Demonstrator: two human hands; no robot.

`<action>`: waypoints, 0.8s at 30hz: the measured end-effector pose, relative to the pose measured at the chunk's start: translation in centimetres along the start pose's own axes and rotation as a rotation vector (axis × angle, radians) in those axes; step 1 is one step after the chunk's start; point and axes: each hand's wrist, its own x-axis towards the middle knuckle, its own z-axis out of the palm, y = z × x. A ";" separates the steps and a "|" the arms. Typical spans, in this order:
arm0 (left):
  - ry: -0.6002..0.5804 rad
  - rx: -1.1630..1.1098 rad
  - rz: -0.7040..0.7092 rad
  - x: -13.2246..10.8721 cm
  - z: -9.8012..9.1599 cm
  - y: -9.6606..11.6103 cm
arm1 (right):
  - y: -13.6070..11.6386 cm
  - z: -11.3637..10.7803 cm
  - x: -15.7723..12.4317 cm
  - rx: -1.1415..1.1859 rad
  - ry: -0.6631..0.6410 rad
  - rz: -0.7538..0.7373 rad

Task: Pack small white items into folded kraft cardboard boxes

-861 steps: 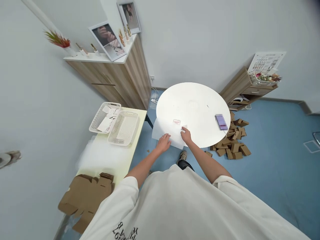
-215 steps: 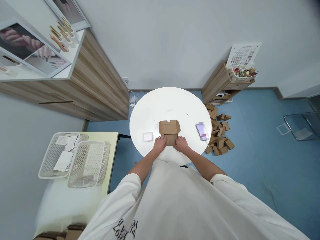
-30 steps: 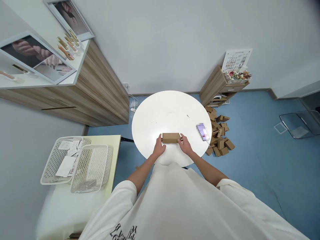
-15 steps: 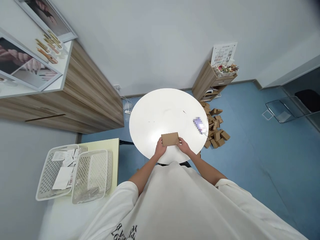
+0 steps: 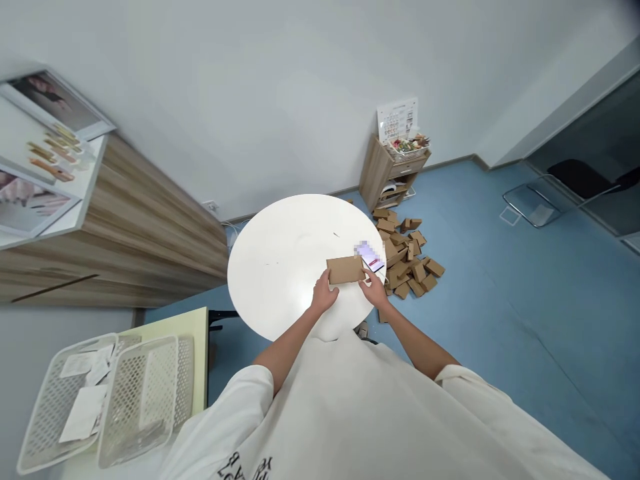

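Note:
A flat brown cardboard box (image 5: 345,270) is held by its two short ends over the near right part of the round white table (image 5: 280,267). My left hand (image 5: 324,293) grips the left end, thumb along the near side. At the opposite end, my right hand (image 5: 374,289) has its fingers closed on the box. The box looks shut, and its inside is hidden. Just beyond my right hand a phone (image 5: 371,256), partly blurred out, lies on the table.
Many similar cardboard boxes (image 5: 407,263) lie heaped on the blue floor right of the table. Behind them stands a small wooden cabinet (image 5: 383,173). White plastic baskets (image 5: 145,393) sit on a side table at lower left. A wooden counter (image 5: 155,220) runs along the left.
My view has turned to the right, so the table and baskets appear shifted left. Both hands still hold the box, which is now closer to the phone and the heap.

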 end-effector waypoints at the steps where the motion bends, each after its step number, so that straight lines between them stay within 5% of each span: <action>1: -0.010 0.047 0.032 0.5 1.1 1.4 | 0.7 -1.6 0.3 0.001 0.032 -0.007; 8: -0.164 0.037 0.211 3.5 9.5 10.8 | 5.6 -12.2 1.5 0.076 0.204 0.055; 15: -0.157 -0.029 0.320 8.1 15.7 17.9 | 9.2 -18.9 3.5 0.150 0.220 0.018; 19: -0.066 -0.023 0.277 9.4 16.7 19.2 | 10.7 -20.3 5.5 0.239 0.073 0.005; 24: -0.039 -0.018 0.214 8.6 16.6 17.4 | 12.2 -19.8 6.1 0.256 0.017 0.052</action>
